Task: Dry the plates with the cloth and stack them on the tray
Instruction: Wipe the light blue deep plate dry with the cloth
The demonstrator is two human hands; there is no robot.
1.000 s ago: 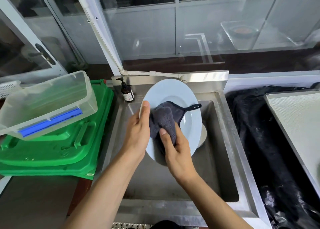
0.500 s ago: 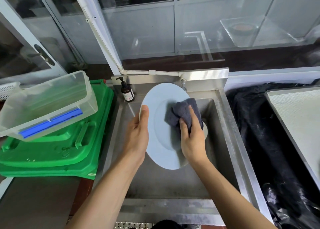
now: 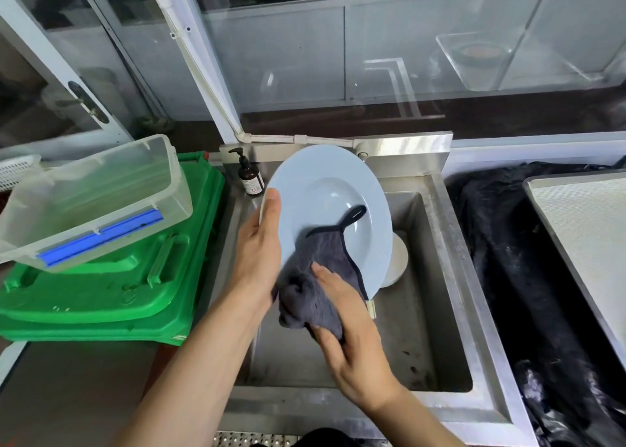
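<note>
Left fingers (image 3: 271,206) clamped the plate (image 3: 325,209) rim at centre frame; right fingers (image 3: 325,272) pinched the cloth (image 3: 315,277). Hard wiping could lever the plate loose into the sink (image 3: 437,277).

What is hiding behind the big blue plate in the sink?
Behind the blue plate, a white plate peeks out at its right edge, down in the steel sink. Most of the white plate is covered, so whether more dishes lie there cannot be seen.

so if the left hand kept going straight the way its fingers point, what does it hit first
Probably the brown pump bottle on the sink's back ledge; the left hand, gripping the blue plate, points up toward it, though depth is unclear.
</note>
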